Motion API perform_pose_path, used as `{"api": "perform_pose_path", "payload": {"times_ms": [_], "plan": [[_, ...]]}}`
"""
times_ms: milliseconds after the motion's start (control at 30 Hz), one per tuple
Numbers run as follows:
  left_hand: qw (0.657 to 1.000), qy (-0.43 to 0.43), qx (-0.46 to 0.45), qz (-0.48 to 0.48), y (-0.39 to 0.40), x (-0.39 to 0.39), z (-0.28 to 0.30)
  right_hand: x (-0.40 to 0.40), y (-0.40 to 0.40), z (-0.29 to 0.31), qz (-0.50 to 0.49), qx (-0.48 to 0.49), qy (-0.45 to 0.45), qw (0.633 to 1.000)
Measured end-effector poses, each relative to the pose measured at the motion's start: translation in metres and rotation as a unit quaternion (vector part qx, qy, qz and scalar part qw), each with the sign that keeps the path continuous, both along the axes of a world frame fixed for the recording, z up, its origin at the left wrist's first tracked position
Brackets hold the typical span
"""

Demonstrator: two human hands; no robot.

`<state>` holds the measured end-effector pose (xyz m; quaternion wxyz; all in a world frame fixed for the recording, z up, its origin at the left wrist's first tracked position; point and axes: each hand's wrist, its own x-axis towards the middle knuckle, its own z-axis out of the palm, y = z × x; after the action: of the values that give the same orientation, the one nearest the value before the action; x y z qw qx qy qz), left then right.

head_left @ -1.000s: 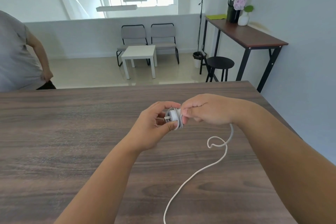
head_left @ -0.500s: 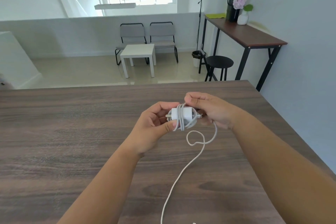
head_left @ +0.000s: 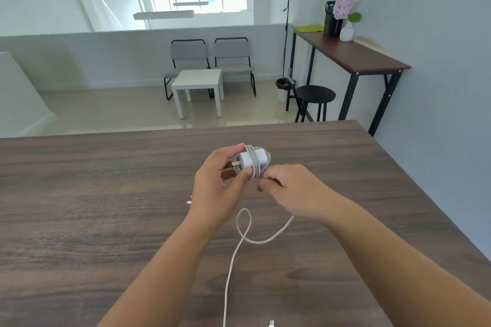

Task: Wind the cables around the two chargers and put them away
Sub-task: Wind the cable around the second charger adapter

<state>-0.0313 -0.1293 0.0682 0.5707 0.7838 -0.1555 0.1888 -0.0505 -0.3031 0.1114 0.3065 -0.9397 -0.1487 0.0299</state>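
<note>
My left hand (head_left: pixel 218 183) grips a small white charger (head_left: pixel 247 160) above the dark wooden table (head_left: pixel 93 220), prongs pointing left. Several turns of white cable wrap around the charger's body. My right hand (head_left: pixel 289 188) sits just below and right of the charger and pinches the cable close to the wraps. The loose white cable (head_left: pixel 245 228) drops from under my right hand, makes a small loop on the table and runs toward the near edge. A white plug end (head_left: pixel 271 323) shows at the bottom edge. A small metal tip (head_left: pixel 189 200) peeks out behind my left wrist.
The table's right edge runs diagonally at the right, beside a pale blue wall. Beyond the far edge stand a black stool (head_left: pixel 314 98), a tall brown side table (head_left: pixel 353 57) with a vase, a white low table (head_left: pixel 198 86) and two grey chairs.
My right hand has swung from above and behind the charger down to its lower right, carrying the cable around. The loose loop on the table has shifted nearer. The camera tilted slightly.
</note>
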Motion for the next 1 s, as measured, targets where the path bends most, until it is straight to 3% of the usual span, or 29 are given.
{"api": "perform_pose_path", "payload": {"times_ms": [133, 233, 300, 367, 500, 567, 733, 867, 1000], "plan": [[0.982, -0.116, 0.145, 0.02, 0.004, 0.006, -0.001, 0.0, -0.009, 0.015, -0.027, 0.038, 0.089, 0.995], [0.953, -0.17, 0.25, -0.003, 0.01, 0.013, -0.004, 0.004, -0.013, 0.023, -0.055, 0.18, 0.166, 0.968], [0.949, -0.15, 0.273, -0.04, 0.014, 0.015, -0.006, 0.011, -0.02, 0.03, -0.066, 0.272, 0.182, 0.943], [0.968, -0.078, 0.224, -0.081, 0.017, 0.014, -0.004, 0.018, -0.028, 0.036, -0.06, 0.298, 0.189, 0.934], [0.979, 0.093, 0.07, -0.169, 0.019, 0.007, 0.004, 0.033, -0.039, 0.035, -0.049, 0.253, 0.138, 0.956], [0.961, 0.149, -0.02, -0.232, 0.019, 0.003, 0.009, 0.035, -0.038, 0.031, -0.038, 0.241, 0.117, 0.963], [0.903, 0.186, -0.215, -0.322, 0.014, -0.003, 0.018, 0.031, -0.017, 0.013, 0.011, 0.212, 0.092, 0.973], [0.901, 0.186, -0.245, -0.307, 0.009, -0.005, 0.017, 0.026, -0.005, 0.0, -0.008, 0.085, 0.009, 0.996], [0.935, 0.158, -0.177, -0.263, 0.005, -0.004, 0.016, 0.021, -0.001, 0.004, 0.004, -0.017, -0.026, 1.0]]}}
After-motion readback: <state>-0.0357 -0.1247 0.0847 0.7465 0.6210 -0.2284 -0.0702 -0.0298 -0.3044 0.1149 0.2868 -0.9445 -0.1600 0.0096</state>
